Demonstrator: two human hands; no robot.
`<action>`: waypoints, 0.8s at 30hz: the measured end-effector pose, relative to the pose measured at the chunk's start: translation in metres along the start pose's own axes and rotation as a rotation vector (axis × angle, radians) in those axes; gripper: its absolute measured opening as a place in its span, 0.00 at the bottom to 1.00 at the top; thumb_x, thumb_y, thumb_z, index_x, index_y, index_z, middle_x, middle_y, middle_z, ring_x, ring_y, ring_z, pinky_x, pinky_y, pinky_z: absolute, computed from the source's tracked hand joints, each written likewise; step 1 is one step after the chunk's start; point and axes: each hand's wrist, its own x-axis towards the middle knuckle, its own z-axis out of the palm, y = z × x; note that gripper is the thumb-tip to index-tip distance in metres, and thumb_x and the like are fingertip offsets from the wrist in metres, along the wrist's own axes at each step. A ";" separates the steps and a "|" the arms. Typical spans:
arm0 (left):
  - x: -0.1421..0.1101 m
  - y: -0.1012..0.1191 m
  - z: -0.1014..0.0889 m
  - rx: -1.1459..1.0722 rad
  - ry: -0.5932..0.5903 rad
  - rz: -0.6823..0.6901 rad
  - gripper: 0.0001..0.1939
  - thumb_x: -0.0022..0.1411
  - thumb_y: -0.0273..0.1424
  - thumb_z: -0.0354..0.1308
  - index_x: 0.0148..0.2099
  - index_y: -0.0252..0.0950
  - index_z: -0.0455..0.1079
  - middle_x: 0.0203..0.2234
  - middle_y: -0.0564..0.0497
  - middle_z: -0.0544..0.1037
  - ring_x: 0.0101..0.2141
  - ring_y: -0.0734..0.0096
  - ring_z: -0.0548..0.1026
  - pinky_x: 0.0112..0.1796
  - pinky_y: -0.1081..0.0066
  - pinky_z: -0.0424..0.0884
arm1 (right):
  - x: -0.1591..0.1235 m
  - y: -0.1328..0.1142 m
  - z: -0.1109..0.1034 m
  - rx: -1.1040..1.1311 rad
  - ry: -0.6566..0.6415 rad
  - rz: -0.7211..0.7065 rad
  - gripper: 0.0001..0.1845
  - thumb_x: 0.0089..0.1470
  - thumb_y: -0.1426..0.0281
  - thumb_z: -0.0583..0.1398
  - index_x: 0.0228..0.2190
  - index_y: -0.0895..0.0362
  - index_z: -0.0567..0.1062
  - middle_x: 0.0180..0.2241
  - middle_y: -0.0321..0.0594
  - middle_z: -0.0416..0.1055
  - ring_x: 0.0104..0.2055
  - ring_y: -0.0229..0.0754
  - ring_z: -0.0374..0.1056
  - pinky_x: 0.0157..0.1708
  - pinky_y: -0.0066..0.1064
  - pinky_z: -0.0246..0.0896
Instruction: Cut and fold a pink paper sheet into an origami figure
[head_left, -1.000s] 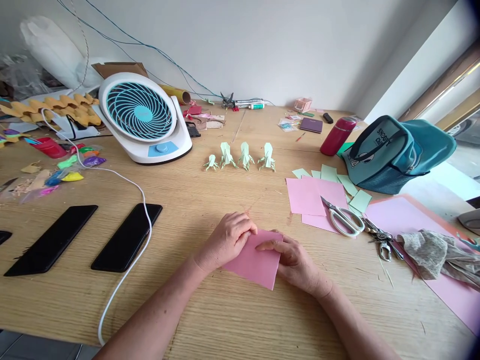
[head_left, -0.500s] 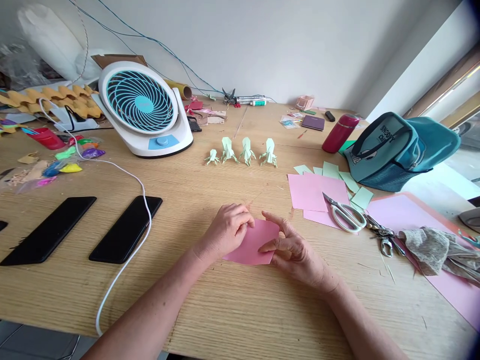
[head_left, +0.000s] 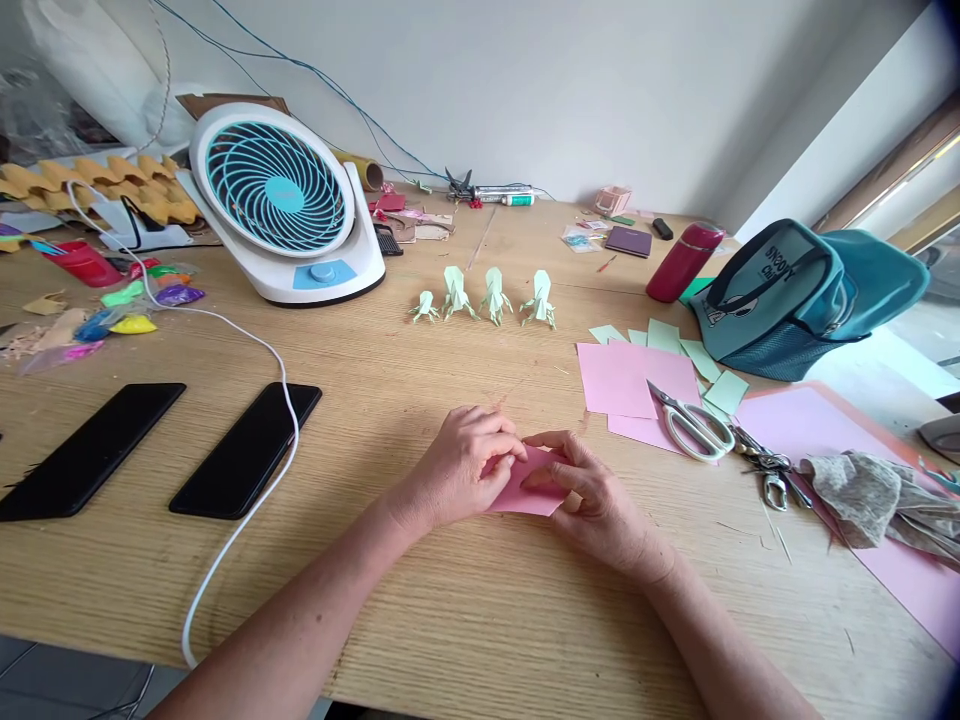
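Note:
A sheet of pink paper [head_left: 526,488] is between my two hands, low over the near middle of the table. My left hand [head_left: 471,462] pinches its left side, with the thumb near the index finger. On the right, my right hand [head_left: 592,495] grips the sheet's other side between thumb and fingers. The paper looks tilted or bent, and its left part is hidden behind my left hand. Beyond my hands stand several pale green folded-paper figures [head_left: 493,296] in a row.
White-handled scissors [head_left: 699,430] lie on pink sheets [head_left: 611,380] at right, beside keys [head_left: 772,470] and a grey cloth [head_left: 855,495]. A teal bag [head_left: 780,300] and red flask [head_left: 684,262] stand behind. At left are a fan [head_left: 285,200], a white cable [head_left: 289,440] and a black phone [head_left: 244,450].
My left hand has moved right along the pink paper, closer to my right hand. Less of the sheet shows, and it appears more tilted or bent. The view has shifted slightly.

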 end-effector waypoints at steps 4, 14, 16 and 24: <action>0.001 0.016 -0.009 -0.138 0.028 0.049 0.10 0.67 0.37 0.55 0.43 0.39 0.75 0.42 0.49 0.78 0.43 0.63 0.72 0.51 0.59 0.62 | 0.001 0.000 0.001 -0.009 0.060 0.028 0.15 0.58 0.73 0.60 0.47 0.52 0.77 0.50 0.46 0.66 0.49 0.46 0.68 0.45 0.37 0.69; -0.003 0.020 0.003 0.006 0.150 0.141 0.07 0.66 0.26 0.56 0.33 0.36 0.71 0.29 0.53 0.77 0.33 0.70 0.72 0.41 0.67 0.64 | 0.003 0.000 0.001 0.191 0.037 0.190 0.11 0.57 0.62 0.64 0.41 0.53 0.80 0.53 0.46 0.68 0.56 0.49 0.66 0.54 0.39 0.64; -0.002 0.018 0.004 0.007 0.158 0.131 0.07 0.65 0.23 0.55 0.34 0.36 0.71 0.28 0.53 0.77 0.32 0.71 0.72 0.40 0.68 0.65 | 0.005 0.002 -0.002 0.308 0.015 0.244 0.15 0.56 0.58 0.64 0.42 0.53 0.80 0.54 0.46 0.69 0.58 0.51 0.64 0.57 0.41 0.61; -0.003 0.021 0.008 -0.004 0.022 0.161 0.12 0.68 0.25 0.52 0.31 0.35 0.71 0.26 0.53 0.77 0.31 0.72 0.74 0.37 0.70 0.66 | 0.008 0.002 -0.004 0.359 0.048 0.524 0.22 0.63 0.55 0.54 0.40 0.58 0.81 0.34 0.42 0.77 0.38 0.45 0.71 0.41 0.35 0.65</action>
